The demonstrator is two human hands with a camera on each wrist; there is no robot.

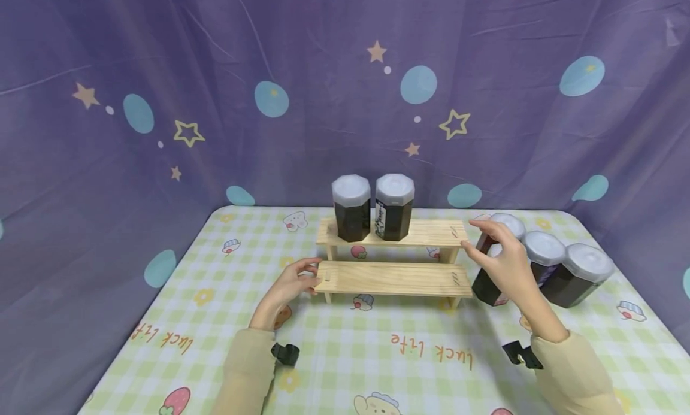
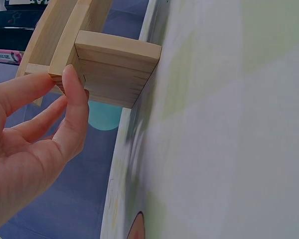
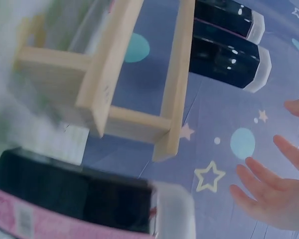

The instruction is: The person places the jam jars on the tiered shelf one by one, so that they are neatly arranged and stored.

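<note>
A two-step wooden shelf (image 1: 396, 278) stands on the table. My left hand (image 1: 289, 282) pinches the left end of its lower board, thumb and a finger at the corner in the left wrist view. Two dark jars with frosted white lids, a left jar (image 1: 353, 214) and a right jar (image 1: 394, 214), stand upright on the upper board. My right hand (image 1: 507, 265) is raised by the shelf's right end with fingers spread and nothing in them. In the head view it partly hides several similar jars, among them a jar (image 1: 579, 277) at the far right.
A green checked cloth (image 1: 345, 349) with printed pictures covers the table. Behind it hangs a purple curtain (image 1: 334, 91) with stars and blue ovals. In the right wrist view, a dark jar (image 3: 79, 191) with a pink label stands close beside the shelf.
</note>
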